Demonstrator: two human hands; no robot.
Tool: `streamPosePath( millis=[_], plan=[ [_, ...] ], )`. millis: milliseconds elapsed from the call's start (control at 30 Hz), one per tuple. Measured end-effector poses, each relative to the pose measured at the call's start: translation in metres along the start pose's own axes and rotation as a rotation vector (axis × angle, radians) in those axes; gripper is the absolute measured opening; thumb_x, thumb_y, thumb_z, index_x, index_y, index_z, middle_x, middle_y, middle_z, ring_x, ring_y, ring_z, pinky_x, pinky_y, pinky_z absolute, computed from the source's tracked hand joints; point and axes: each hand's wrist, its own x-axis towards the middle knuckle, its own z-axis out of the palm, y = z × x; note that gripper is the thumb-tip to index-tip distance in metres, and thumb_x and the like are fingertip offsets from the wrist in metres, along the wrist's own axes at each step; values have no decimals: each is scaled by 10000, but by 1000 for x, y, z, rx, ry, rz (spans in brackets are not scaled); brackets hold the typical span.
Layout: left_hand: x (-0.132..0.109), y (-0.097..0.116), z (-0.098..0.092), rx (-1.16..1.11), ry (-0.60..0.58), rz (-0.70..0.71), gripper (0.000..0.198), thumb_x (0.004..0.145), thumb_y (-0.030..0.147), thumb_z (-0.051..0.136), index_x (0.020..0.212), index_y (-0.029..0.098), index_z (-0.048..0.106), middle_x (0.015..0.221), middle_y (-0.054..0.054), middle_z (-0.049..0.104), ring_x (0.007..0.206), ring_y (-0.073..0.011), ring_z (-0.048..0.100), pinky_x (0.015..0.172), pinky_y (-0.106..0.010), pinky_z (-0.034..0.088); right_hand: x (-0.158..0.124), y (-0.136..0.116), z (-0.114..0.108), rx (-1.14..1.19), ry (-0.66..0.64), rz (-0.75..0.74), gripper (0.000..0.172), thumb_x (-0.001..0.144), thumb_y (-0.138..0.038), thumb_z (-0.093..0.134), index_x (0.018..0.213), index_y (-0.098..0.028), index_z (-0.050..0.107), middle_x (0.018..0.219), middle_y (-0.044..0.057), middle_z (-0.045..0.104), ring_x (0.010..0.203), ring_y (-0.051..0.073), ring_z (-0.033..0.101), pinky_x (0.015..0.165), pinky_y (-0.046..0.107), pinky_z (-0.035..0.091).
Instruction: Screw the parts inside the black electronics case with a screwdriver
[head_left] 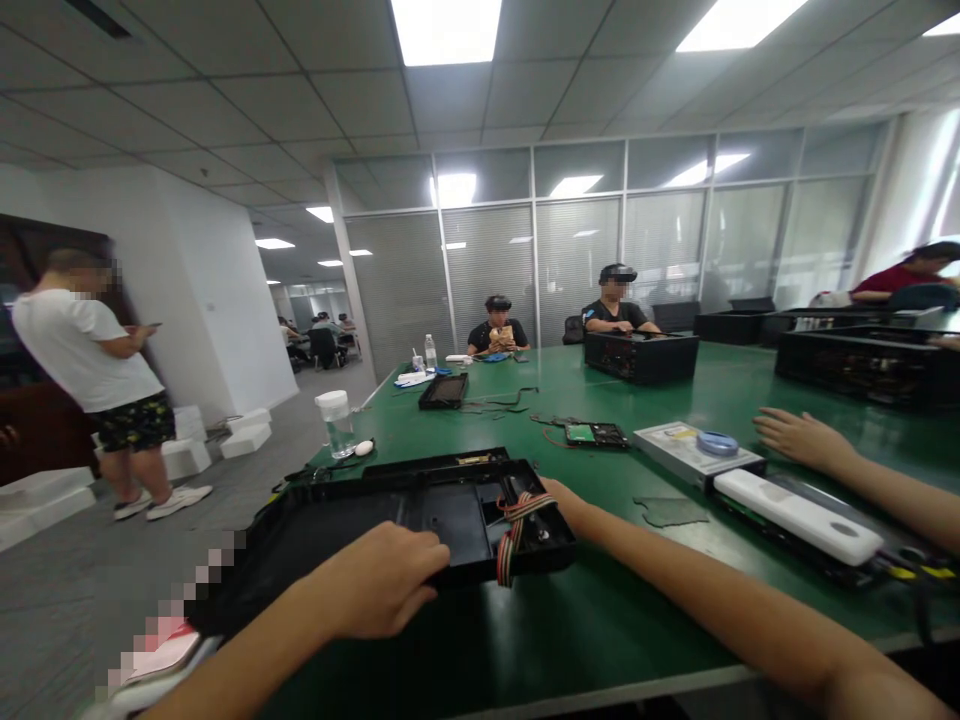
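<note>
A black plastic housing point(442, 525), shallow and open-topped, is held above the near edge of the green table. My left hand point(386, 580) has its fingers curled over the housing's front rim. At the far right corner, my right hand point(566, 508) grips the housing; its fingertips are hidden behind the wall. A multicoloured ribbon cable point(517, 515) lies in the right compartment and hangs over the front rim. Behind it, a second black part with a long edge point(435, 463) shows partly.
On the green table point(525, 630), a grey box point(675, 440), a white elongated device point(799, 515) and a green circuit board point(592, 434) lie rightward. A neighbour's hand point(802, 440) rests beyond them. A lidded cup point(336, 425) stands at the left edge. Several people are around.
</note>
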Motion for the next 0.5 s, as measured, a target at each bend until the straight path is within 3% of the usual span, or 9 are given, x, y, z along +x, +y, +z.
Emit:
streamPosePath(
  millis=[100,200,367,433,500],
  plan=[
    [-13,17,15,25,-32,-12,93,805,196,476,897,204,485,904,-28,560,761,-181,550,665,-274,384,-8,29,-10,-216,59,-64,492,773,-225,496,1257,-167,424,1338,111,366,1215,230,339,1006,377,285],
    [-20,25,25,3,-62,-9,110,801,191,492,909,205,479,928,-19,560,795,-179,552,682,-269,396,-20,70,-34,-499,126,-113,599,771,-201,485,1338,-200,293,1375,106,299,1215,229,343,983,392,323],
    [-20,25,45,-88,-130,5,134,760,209,562,885,217,516,919,-2,585,846,-180,561,722,-265,401,-36,113,-71,-476,275,-64,358,822,-298,441,1146,-181,538,1288,121,420,1144,236,429,960,387,340],
    [-13,16,51,-132,-174,-49,167,729,275,604,875,216,546,904,-6,599,843,-195,567,695,-261,408,-36,111,-73,-364,328,5,339,842,-374,404,1000,-156,610,1127,120,556,1032,227,517,902,363,390],
    [0,0,54,-210,-282,-135,258,697,404,623,861,210,578,851,-13,615,770,-197,581,610,-244,410,-33,98,-67,-228,316,111,431,854,-458,342,873,-135,627,868,97,646,816,201,598,768,323,455]
  ],
)
